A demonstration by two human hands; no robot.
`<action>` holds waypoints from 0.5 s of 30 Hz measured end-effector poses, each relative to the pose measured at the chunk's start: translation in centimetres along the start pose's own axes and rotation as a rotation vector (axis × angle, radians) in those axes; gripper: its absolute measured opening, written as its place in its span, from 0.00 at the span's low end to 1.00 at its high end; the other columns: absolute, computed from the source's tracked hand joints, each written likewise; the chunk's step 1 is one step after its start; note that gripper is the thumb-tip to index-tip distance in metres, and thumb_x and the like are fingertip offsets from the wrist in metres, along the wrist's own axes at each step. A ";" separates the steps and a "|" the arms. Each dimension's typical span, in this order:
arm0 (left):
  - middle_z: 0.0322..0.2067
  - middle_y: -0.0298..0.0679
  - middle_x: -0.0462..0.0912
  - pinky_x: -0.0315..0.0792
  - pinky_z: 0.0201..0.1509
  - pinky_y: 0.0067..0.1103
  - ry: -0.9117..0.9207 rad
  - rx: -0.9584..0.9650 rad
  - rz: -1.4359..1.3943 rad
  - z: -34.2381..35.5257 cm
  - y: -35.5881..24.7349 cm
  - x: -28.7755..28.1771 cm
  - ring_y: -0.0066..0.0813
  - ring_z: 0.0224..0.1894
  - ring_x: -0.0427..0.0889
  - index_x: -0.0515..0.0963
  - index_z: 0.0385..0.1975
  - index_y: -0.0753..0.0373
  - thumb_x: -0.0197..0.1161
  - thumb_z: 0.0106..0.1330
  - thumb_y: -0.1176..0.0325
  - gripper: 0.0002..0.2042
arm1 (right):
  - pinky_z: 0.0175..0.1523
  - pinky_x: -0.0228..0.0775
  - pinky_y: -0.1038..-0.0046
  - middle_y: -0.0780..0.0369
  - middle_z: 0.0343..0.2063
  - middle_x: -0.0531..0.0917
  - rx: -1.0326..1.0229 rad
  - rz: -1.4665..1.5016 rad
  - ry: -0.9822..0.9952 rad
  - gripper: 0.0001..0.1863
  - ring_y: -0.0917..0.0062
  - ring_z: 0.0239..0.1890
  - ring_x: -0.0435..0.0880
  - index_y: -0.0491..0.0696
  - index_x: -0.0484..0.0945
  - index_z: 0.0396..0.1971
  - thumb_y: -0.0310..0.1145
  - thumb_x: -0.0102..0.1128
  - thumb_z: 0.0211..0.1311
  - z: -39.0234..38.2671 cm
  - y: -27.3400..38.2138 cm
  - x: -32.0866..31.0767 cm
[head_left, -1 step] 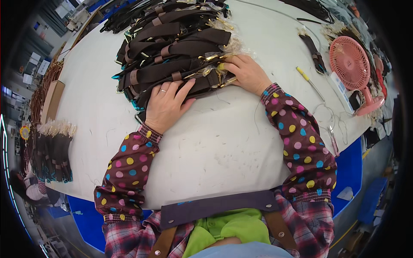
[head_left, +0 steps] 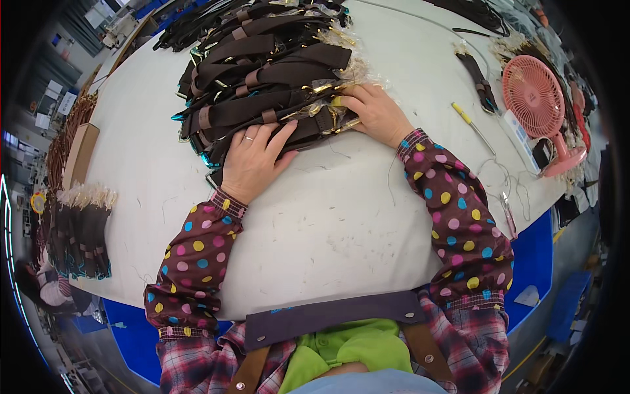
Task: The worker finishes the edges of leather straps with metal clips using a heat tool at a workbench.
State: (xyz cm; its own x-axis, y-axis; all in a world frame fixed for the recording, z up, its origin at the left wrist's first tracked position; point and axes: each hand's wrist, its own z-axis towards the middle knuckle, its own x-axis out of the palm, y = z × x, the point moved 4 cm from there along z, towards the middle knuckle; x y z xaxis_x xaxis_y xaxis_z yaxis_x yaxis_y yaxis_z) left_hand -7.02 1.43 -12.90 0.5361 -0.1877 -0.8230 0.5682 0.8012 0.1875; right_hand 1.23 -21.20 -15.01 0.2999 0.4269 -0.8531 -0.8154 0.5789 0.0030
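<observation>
A heap of dark brown straps with leather-like brown loops, gold-coloured metal ends in clear plastic and teal-edged ends lies in front of me. My left hand, with a ring on one finger, has its fingers curled over the nearest strap, the thumb on the near side. At the right end of that strap, my right hand closes around the gold-coloured fittings. Something yellow shows at its fingertip. The undersides of both hands and the lower straps are hidden.
To the right are a pink fan, a yellow-handled tool, thread snips and a small strap bundle. More bundled straps and a cardboard box sit along the left edge. Loose threads lie on the white tabletop.
</observation>
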 end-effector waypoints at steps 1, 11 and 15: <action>0.44 0.35 0.75 0.67 0.47 0.28 0.026 -0.009 -0.041 0.0 0.2 0.1 0.33 0.43 0.73 0.72 0.56 0.54 0.69 0.53 0.60 0.28 | 0.54 0.66 0.67 0.63 0.47 0.73 0.071 0.039 0.005 0.27 0.66 0.51 0.71 0.53 0.72 0.47 0.31 0.69 0.42 -0.1 0.0 0.2; 0.52 0.42 0.72 0.72 0.52 0.29 0.050 0.113 -0.435 -1.7 -0.8 -0.5 0.44 0.51 0.74 0.75 0.50 0.58 0.69 0.49 0.74 0.24 | 0.64 0.56 0.62 0.55 0.57 0.68 0.242 0.327 0.125 0.39 0.60 0.60 0.66 0.48 0.67 0.57 0.45 0.73 0.44 -2.5 3.3 -3.6; 0.48 0.40 0.75 0.73 0.53 0.30 -0.018 0.256 -0.448 -1.9 -1.5 -0.5 0.40 0.52 0.75 0.77 0.46 0.59 0.68 0.48 0.75 0.21 | 0.65 0.53 0.58 0.57 0.59 0.66 0.180 0.135 -0.040 0.38 0.62 0.65 0.60 0.48 0.68 0.54 0.50 0.72 0.45 -1.4 7.9 -3.5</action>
State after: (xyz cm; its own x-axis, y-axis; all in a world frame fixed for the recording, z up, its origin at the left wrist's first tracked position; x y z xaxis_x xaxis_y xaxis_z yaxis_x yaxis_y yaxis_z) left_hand -9.31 1.41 -13.79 0.2146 -0.4917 -0.8439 0.8777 0.4762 -0.0542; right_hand -6.94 -19.10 -12.74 0.2162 0.5338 -0.8175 -0.7489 0.6279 0.2120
